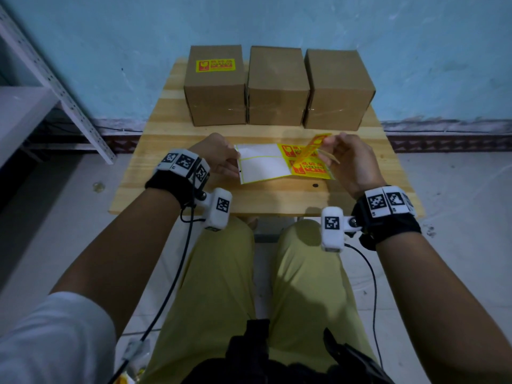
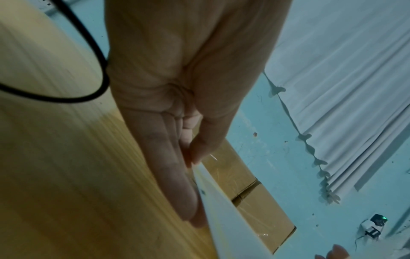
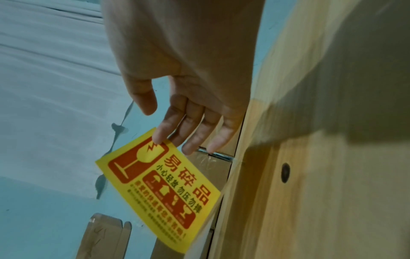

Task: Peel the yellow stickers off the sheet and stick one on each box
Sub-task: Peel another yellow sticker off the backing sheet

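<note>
Three cardboard boxes stand in a row at the back of the wooden table [image 1: 171,139]. The left box [image 1: 214,90] carries a yellow sticker [image 1: 215,65] on top; the middle box [image 1: 277,87] and the right box [image 1: 339,90] have bare tops. The sticker sheet [image 1: 263,164] lies in front of them, its left half bare white. My left hand [image 1: 235,162] pinches its left edge, thumb above and fingers below [image 2: 190,157]. My right hand [image 1: 328,145] holds the top corner of a yellow sticker [image 3: 159,185] that curls up off the sheet's right part, its lower end still on the sheet.
Another yellow sticker [image 1: 310,171] stays flat on the sheet's near right. A grey metal shelf [image 1: 55,87] stands to the left of the table. A blue wall runs right behind the boxes. My knees sit under the front edge, with cables hanging from both wrists.
</note>
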